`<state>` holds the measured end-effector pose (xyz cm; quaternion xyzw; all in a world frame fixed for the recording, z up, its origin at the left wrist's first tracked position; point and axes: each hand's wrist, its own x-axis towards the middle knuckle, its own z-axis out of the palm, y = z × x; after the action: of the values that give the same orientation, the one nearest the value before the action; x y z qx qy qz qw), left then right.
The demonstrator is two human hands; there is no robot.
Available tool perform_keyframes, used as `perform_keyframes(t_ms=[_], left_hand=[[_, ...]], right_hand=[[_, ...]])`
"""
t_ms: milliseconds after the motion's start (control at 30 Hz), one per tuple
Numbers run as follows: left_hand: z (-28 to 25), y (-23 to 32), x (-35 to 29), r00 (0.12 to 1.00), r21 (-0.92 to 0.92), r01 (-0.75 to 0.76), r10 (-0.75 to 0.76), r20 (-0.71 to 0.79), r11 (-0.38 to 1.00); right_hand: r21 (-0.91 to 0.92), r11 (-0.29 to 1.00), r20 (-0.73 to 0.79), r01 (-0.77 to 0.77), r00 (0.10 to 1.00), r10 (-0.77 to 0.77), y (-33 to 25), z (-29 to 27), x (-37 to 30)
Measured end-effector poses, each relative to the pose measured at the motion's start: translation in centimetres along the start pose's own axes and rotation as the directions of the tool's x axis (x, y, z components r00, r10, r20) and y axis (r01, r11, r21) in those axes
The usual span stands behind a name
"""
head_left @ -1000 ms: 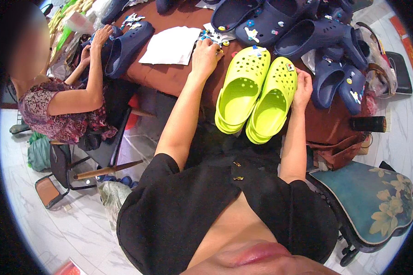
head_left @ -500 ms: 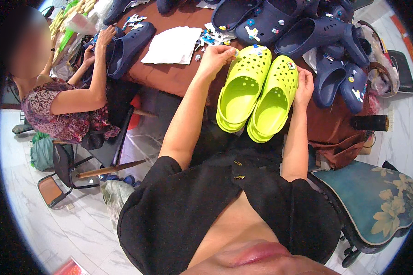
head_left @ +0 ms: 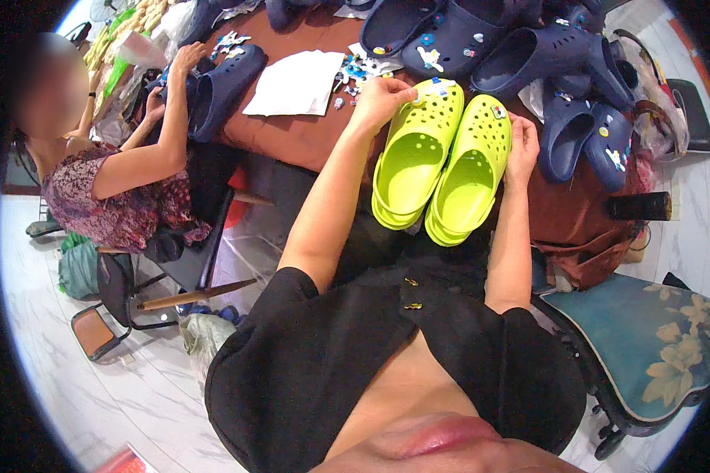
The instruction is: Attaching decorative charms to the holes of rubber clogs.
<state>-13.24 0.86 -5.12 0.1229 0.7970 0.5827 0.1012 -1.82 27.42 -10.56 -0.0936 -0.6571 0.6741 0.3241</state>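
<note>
A person's left hand (head_left: 383, 96) is pinching a small charm against the toe of the left lime-green clog (head_left: 415, 151), fingers curled closed, while the right hand (head_left: 522, 146) is lying open along the outer side of the right lime-green clog (head_left: 470, 175). The pair is lying side by side at the near edge of the brown table (head_left: 292, 135), toes pointing away from the wearer, heels overhanging toward the lap.

Navy clogs (head_left: 521, 55) are piling up beyond the grip, with white paper (head_left: 296, 83) lying to its left. A co-worker (head_left: 118, 181) is sitting further left, handling another navy clog (head_left: 225, 87); a floral chair (head_left: 639, 347) is standing lower right.
</note>
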Motion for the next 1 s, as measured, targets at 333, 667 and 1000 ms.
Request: perform_keyframes(t_ms=[333,667,1000], left_hand=[[1.0,-0.3,-0.1,0.997,-0.008,-0.022,0.021,-0.075,1.0],[1.2,-0.4,0.2,0.994,-0.076,-0.003,-0.005,-0.112,0.997],[0.9,-0.3,0.8,0.996,0.057,-0.085,0.087,-0.029,0.995]], right_hand=[[-0.01,1.0,-0.027,-0.003,1.0,0.003,-0.1,0.1,0.0],[-0.023,1.0,-0.026,-0.001,1.0,0.001,0.4,-0.1,0.2],[-0.081,0.995,0.026,0.064,0.998,-0.063,0.3,-0.5,0.1]])
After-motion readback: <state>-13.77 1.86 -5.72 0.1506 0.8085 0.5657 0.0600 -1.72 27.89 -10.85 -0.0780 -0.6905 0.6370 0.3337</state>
